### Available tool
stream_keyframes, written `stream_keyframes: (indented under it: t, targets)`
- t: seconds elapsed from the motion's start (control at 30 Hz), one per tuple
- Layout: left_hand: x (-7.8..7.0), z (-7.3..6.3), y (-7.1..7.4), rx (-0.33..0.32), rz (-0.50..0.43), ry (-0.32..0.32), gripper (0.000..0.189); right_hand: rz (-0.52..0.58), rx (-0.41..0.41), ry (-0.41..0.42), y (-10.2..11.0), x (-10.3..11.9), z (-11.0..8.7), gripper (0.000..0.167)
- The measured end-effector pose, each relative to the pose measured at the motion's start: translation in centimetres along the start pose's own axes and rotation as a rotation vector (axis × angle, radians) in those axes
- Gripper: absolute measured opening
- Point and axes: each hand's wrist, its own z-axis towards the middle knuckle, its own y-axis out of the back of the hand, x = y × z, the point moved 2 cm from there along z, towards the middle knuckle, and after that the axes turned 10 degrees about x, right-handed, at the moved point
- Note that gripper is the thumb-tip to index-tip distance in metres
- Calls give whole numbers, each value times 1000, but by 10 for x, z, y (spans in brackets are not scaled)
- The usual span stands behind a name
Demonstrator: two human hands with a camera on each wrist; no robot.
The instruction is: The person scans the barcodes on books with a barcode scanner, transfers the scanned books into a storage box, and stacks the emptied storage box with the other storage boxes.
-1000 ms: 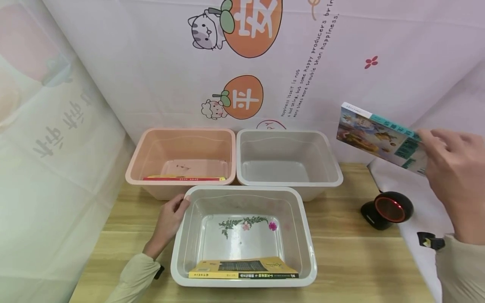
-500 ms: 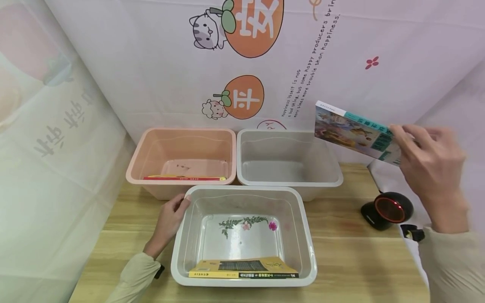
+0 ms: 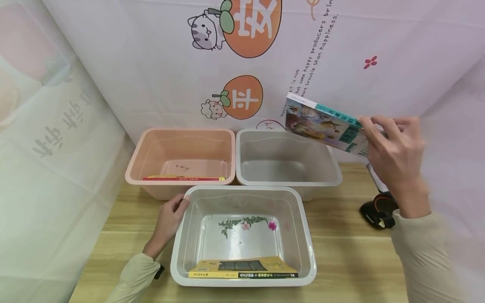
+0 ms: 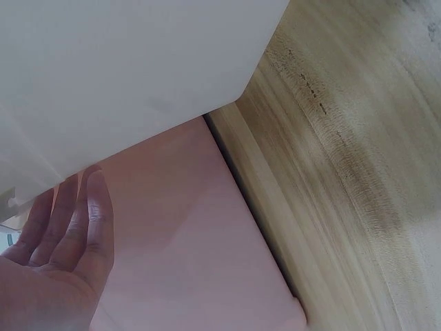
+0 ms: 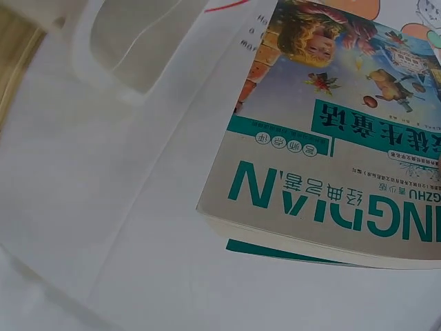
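My right hand point(image 3: 395, 158) grips a paperback book point(image 3: 320, 124) by one end, raised above the right side of the back grey bin point(image 3: 331, 184). The book has a teal and white spine and a colourful picture cover, which fills much of the right wrist view point(image 5: 331, 158). My left hand point(image 3: 171, 219) holds the front light-grey bin point(image 3: 311, 252) at its far left corner. In the left wrist view, the left fingers point(image 4: 96, 214) lie under that rim. Inside the front bin, a yellow and black book point(image 3: 242, 269) leans along the near wall.
A pink bin point(image 3: 130, 179) stands at the back left, with a red-spined book point(image 3: 183, 179) along its near wall. A black round device point(image 3: 379, 210) sits on the wooden table point(image 3: 341, 261), partly behind the right wrist. Printed cloth point(image 3: 151, 63) hangs behind.
My right hand has moved left with the book, from beyond the table's right side to over the back grey bin. The left hand and the bins have stayed put.
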Motion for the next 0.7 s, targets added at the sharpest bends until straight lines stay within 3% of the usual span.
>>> stream_keyframes:
  t: [0.37,0.7]
  targets:
    - [1,-2,-1,7,-17,11,30,79,63,1,-32,26,16,23]
    - [-1,-2,-2,12,-27,17,31,193,90,59,-62,59,42,23]
